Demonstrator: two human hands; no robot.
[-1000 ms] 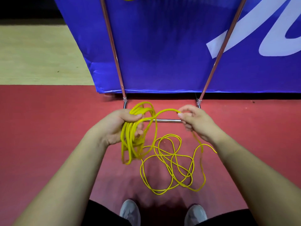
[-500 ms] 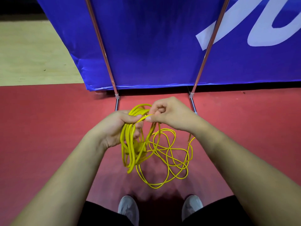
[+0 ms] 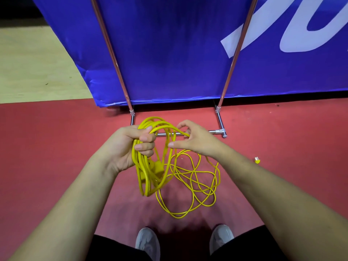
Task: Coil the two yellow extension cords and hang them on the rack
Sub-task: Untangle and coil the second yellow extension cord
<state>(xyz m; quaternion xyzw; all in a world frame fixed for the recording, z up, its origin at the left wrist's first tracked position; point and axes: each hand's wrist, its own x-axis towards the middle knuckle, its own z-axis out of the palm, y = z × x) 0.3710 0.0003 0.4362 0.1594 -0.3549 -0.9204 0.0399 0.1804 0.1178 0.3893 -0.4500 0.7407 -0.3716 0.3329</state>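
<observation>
Roughly half-coiled: your left grip (image 3: 130,146) clenches the coil (image 3: 146,174), right grip (image 3: 195,142) curls round the next strand (image 3: 178,131), loose loops (image 3: 195,176) lie on the floor (image 3: 56,147), hanging on the rack (image 3: 218,131) not yet done.

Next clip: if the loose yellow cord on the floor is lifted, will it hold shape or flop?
Probably floppy: the yellow cord lies in slack, crossing loops on the floor and sags below the left hand. Likely to snag when pulled, since those loops overlap. Seemingly light: curled fingers alone carry the gathered turns.
</observation>
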